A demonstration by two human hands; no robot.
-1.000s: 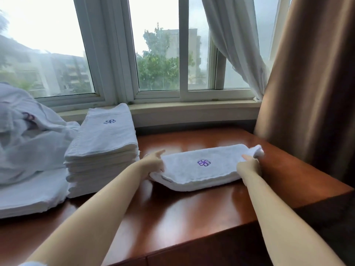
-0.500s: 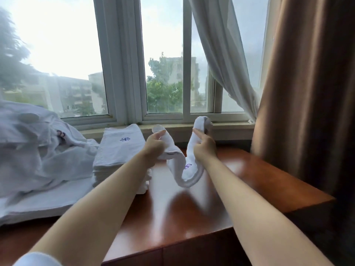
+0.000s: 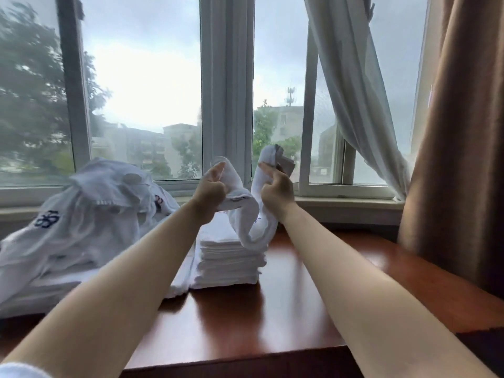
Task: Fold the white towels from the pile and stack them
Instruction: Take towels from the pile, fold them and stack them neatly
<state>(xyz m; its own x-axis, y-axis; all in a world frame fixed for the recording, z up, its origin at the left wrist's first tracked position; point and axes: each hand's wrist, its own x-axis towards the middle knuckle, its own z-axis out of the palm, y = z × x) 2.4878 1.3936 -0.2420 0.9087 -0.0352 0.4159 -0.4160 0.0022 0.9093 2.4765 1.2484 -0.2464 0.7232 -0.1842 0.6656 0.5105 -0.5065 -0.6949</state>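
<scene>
A folded white towel [image 3: 252, 225] hangs in a U between my two hands, lifted above the table. My left hand [image 3: 210, 193] grips its left end and my right hand [image 3: 276, 190] grips its right end, both raised in front of the window. Just below the sagging towel stands the stack of folded white towels [image 3: 229, 263] on the red-brown wooden table [image 3: 286, 309]. The loose pile of unfolded white towels [image 3: 81, 214] with blue embroidered marks lies at the left.
The window sill [image 3: 346, 200] runs behind the table. A sheer white curtain [image 3: 351, 91] and a heavy brown curtain [image 3: 461, 132] hang at the right. A flat white towel [image 3: 41, 293] lies under the loose pile at the left.
The folded towel has left the table: both hands lifted it by its ends, brought the ends together, and carried it leftward above the stack. The view has tilted up.
</scene>
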